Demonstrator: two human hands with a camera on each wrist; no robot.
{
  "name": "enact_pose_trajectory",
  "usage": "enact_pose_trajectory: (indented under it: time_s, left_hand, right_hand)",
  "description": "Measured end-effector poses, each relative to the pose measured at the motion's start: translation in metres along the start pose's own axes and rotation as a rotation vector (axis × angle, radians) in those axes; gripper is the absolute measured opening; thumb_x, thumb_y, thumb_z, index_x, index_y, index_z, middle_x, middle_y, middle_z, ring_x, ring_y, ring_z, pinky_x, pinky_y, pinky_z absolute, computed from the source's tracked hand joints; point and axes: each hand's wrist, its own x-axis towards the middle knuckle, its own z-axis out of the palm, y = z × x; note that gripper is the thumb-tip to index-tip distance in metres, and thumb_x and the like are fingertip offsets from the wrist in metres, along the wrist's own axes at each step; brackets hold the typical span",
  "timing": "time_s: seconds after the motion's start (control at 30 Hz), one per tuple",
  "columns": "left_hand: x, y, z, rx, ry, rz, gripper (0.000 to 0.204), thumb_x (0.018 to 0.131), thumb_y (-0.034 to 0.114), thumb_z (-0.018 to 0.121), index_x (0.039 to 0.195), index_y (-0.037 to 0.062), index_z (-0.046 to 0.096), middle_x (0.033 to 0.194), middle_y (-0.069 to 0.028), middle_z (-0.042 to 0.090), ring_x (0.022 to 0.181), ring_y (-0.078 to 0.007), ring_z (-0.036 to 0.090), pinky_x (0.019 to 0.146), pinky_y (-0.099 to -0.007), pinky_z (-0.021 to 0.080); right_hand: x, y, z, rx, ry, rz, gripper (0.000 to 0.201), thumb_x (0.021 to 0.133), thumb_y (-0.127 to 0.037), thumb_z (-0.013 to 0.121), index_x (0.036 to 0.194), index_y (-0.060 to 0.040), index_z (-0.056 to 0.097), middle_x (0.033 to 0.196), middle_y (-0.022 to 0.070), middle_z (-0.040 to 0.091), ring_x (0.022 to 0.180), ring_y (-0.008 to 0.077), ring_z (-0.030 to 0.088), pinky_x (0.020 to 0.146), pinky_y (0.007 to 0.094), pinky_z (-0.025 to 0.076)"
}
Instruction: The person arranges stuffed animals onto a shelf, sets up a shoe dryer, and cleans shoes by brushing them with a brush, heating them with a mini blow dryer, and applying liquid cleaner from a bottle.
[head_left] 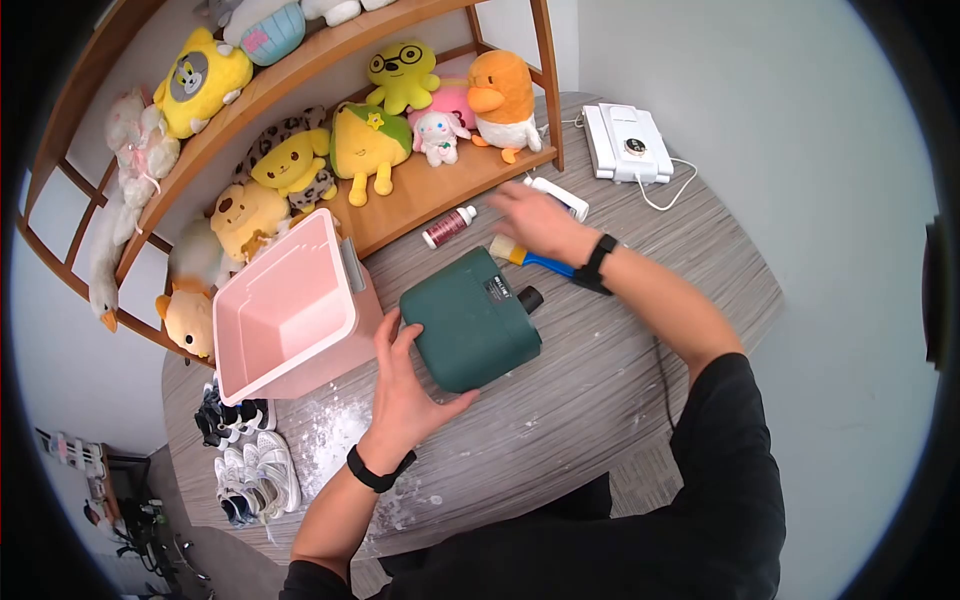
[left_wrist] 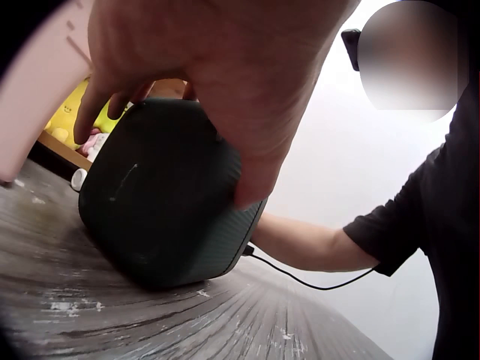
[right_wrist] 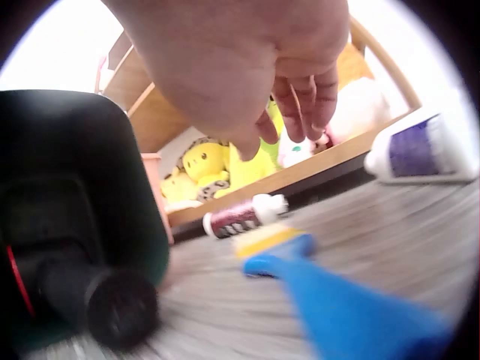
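A dark green boxy device [head_left: 465,325] with a label and a short round black stub [head_left: 530,298] rests on the grey wood-grain table. My left hand [head_left: 402,395] spans it, gripping its sides between spread fingers and thumb, with the fingers over the far side in the left wrist view. My right hand [head_left: 545,225] hovers over the table behind the device, fingers loosely bent and holding nothing. Beneath it lies a brush [right_wrist: 322,289] with a blue handle and pale bristles. Near its fingers lie a small bottle [head_left: 449,228] with a dark red label and a white bottle [right_wrist: 424,150] with a purple label.
Left of the device stands a pink bin [head_left: 355,345]. A wooden shelf [head_left: 420,215] with plush toys lines the back. Several shoes [head_left: 270,470] sit at the left edge beside white powdery smears [head_left: 335,430]. A white corded device [head_left: 630,145] is at the back right.
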Motion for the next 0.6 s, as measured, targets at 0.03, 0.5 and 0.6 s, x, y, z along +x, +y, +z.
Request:
enact_pose_trajectory:
  time_s: [0.03, 0.5, 0.6]
  left_hand:
    - [0.001, 0.001, 0.001, 0.005, -0.001, 0.002, 0.115, 0.059, 0.021, 0.105, 0.148, 0.0092, 0.033, 0.169, -0.0334, 0.015, 0.150, -0.0555, 0.038, 0.118, -0.0586, 0.048]
    - [0.072, 0.006, 0.045, -0.012, 0.127, 0.028, 0.113, 0.065, 0.027, 0.104, 0.149, 0.0032, 0.031, 0.170, -0.0342, 0.020, 0.143, -0.0514, 0.050, 0.104, -0.0496, 0.059]
    - [0.113, 0.005, 0.068, -0.023, 0.111, 0.052, 0.117, 0.067, 0.032, 0.103, 0.153, 0.0021, 0.030, 0.171, -0.0345, 0.019, 0.143, -0.0526, 0.050, 0.108, -0.0502, 0.057]
  right_hand:
    - [0.013, -0.012, 0.009, 0.034, 0.012, -0.073, 0.033, 0.094, -0.021, 0.075, 0.123, -0.0048, 0.070, 0.129, 0.0164, 0.064, 0.122, 0.0402, 0.063, 0.100, 0.0504, 0.054]
    - [-0.022, 0.035, -0.013, -0.304, -0.184, 0.070, 0.033, 0.095, -0.014, 0.068, 0.128, -0.0089, 0.069, 0.123, 0.0145, 0.068, 0.115, 0.0363, 0.068, 0.097, 0.0508, 0.053]
    - [-0.054, 0.050, -0.035, 0.090, -0.045, 0.193, 0.042, 0.094, -0.006, 0.069, 0.136, -0.0037, 0.066, 0.133, 0.0170, 0.068, 0.122, 0.0397, 0.066, 0.104, 0.0501, 0.054]
